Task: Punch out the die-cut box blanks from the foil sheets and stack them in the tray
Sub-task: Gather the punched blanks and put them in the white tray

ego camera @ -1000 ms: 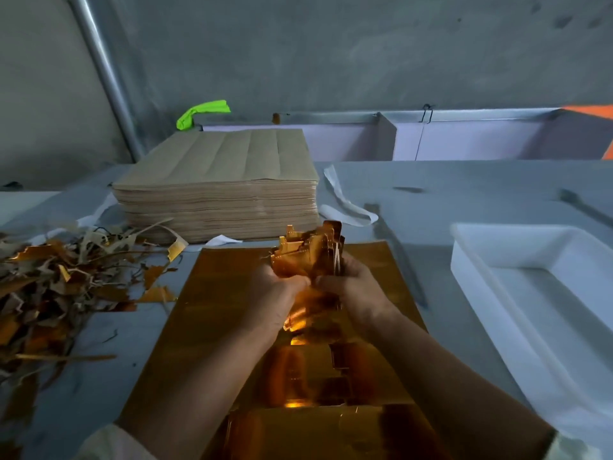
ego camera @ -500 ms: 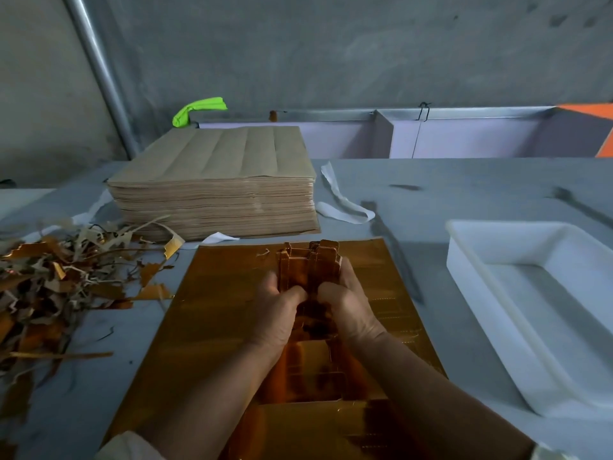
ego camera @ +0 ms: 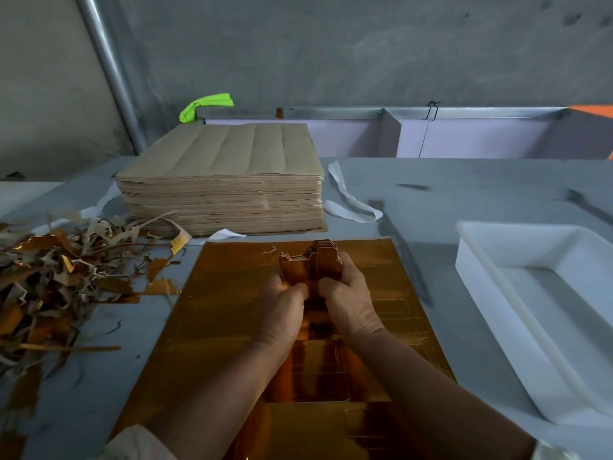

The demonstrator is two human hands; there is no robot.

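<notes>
Centre frame: we have lowered the blanks (ego camera: 311, 267) onto the sheet (ego camera: 225, 310), edges now squared; left hand (ego camera: 282, 313) and right hand (ego camera: 351, 307) grip them with curled fingers. Tray (ego camera: 474, 270), at right, awaits the stack.

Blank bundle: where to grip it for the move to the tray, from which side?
Probably its straight lower sides, one hand from each side, as the left hand and right hand hold it now. The blank bundle is a loose stack, and its far end is stepped with tabs that could bend. The white tray lies to the right.
</notes>
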